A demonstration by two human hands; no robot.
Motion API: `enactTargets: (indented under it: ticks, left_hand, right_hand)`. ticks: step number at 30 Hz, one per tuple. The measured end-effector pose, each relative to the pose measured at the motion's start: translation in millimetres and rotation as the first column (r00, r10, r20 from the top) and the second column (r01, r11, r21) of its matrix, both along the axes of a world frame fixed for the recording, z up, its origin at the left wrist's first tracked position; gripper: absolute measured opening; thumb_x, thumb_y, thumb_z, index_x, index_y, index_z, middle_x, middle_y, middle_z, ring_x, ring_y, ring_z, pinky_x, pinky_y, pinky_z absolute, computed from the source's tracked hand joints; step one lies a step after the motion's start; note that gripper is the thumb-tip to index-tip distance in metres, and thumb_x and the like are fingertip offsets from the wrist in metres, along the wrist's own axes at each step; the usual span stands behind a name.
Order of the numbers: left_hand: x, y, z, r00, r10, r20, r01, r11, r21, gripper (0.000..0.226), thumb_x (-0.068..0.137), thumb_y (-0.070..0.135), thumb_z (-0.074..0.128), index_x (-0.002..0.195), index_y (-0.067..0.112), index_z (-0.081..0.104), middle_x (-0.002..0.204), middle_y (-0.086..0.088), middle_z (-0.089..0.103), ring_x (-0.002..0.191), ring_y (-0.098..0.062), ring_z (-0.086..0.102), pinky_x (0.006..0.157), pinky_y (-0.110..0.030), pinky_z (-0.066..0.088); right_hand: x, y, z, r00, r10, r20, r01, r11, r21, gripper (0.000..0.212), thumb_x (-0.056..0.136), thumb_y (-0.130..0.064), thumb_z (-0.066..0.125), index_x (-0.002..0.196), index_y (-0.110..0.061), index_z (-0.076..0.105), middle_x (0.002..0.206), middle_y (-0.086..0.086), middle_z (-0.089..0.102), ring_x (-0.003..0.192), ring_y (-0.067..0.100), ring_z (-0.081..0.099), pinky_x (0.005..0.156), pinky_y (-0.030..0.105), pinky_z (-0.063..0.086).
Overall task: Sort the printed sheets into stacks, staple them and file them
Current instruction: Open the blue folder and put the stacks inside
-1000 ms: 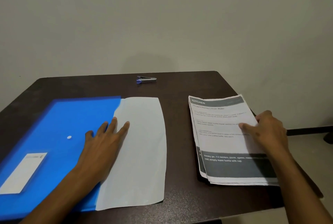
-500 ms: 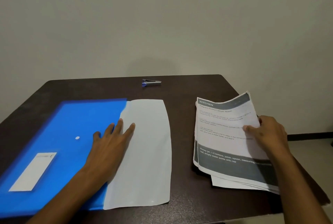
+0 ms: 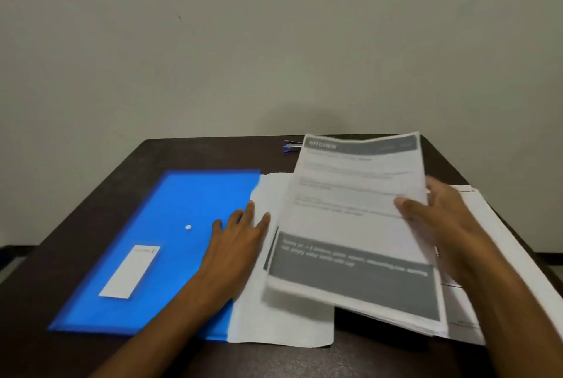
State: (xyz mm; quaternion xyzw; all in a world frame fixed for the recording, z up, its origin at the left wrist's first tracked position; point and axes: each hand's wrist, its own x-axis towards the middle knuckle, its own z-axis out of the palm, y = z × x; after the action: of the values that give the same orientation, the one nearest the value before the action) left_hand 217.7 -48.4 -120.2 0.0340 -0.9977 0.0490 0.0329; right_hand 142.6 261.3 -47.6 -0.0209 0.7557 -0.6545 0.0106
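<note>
A blue plastic folder [image 3: 170,243] lies flat on the left of the dark table [image 3: 213,152], its white flap [image 3: 283,316] opened to the right. My left hand [image 3: 237,240] rests flat, fingers straight, where the blue cover meets the flap. My right hand [image 3: 438,213] grips the right edge of a stack of printed sheets [image 3: 350,225] headed "KITCHEN", held lifted and tilted above the flap. More white sheets [image 3: 475,310] lie on the table beneath it at the right. A small blue stapler [image 3: 291,146] sits at the far edge, partly hidden behind the lifted stack.
A plain wall rises right behind the table. The table's right edge runs close past the lying sheets, with floor beyond it. A white label [image 3: 129,271] and a white snap button [image 3: 188,227] sit on the folder's cover.
My right hand has lifted the printed stack off the table and carried it left over the folder's flap, uncovering more sheets beneath. My left hand stays on the folder.
</note>
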Motion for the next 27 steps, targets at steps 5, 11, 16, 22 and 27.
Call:
enactTargets:
  ticks: [5,11,16,22,27]
  left_hand:
    - [5.6,-2.6,7.7,0.996,0.047,-0.079,-0.032,0.983,0.182,0.063,0.093,0.002,0.051,0.152,0.021,0.041,0.169,-0.011,0.025,0.150,-0.032,0.034,0.115,-0.049,0.037]
    - [11.3,-0.2,25.6,0.960,0.090,-0.265,-0.075,0.995,0.065,0.052,0.049,-0.006,0.084,0.099,0.007,0.074,0.115,-0.020,0.074,0.090,-0.037,0.074,0.065,-0.042,0.060]
    - [8.1,5.1,42.7,0.919,0.046,-0.392,-0.060,0.998,-0.022,0.048,0.032,-0.011,0.080,0.066,0.012,0.056,0.062,-0.006,0.057,0.048,-0.030,0.057,0.049,-0.028,0.023]
    - [8.7,14.0,47.2,0.947,0.101,-0.306,-0.093,0.995,0.040,0.037,0.065,-0.007,0.069,0.080,0.018,0.046,0.083,-0.005,0.065,0.074,-0.031,0.066,0.061,-0.032,0.027]
    - [12.8,20.0,45.7,0.944,0.140,-0.300,-0.121,0.989,0.082,0.033,0.085,-0.005,0.050,0.113,0.012,0.055,0.117,-0.007,0.065,0.104,-0.033,0.062,0.072,-0.032,0.028]
  right_hand:
    - [3.0,-38.7,-27.8,0.997,0.072,-0.012,-0.058,0.888,0.457,0.031,0.099,-0.013,0.069,0.128,-0.017,0.059,0.132,0.006,0.068,0.103,0.023,0.065,0.081,0.037,0.052]
    - [1.0,-47.7,-31.7,0.986,0.116,-0.119,-0.012,0.765,0.643,0.029,0.098,-0.016,0.070,0.125,-0.013,0.059,0.138,0.010,0.065,0.103,0.029,0.065,0.080,0.033,0.046]
    - [-3.0,-63.6,-20.4,0.976,0.165,-0.140,-0.054,0.812,0.581,0.022,0.099,-0.019,0.070,0.117,-0.018,0.057,0.134,0.007,0.066,0.094,0.016,0.058,0.078,0.031,0.049]
    - [-10.0,-105.9,-17.1,0.976,0.213,-0.051,-0.170,0.882,0.440,0.029,0.099,-0.017,0.069,0.128,-0.015,0.061,0.132,0.005,0.068,0.106,0.020,0.065,0.087,0.037,0.055]
    - [-0.1,-144.3,-36.4,0.981,0.187,-0.057,-0.153,0.916,0.372,0.023,0.098,-0.015,0.065,0.121,-0.011,0.061,0.130,0.010,0.069,0.108,0.027,0.067,0.088,0.041,0.057]
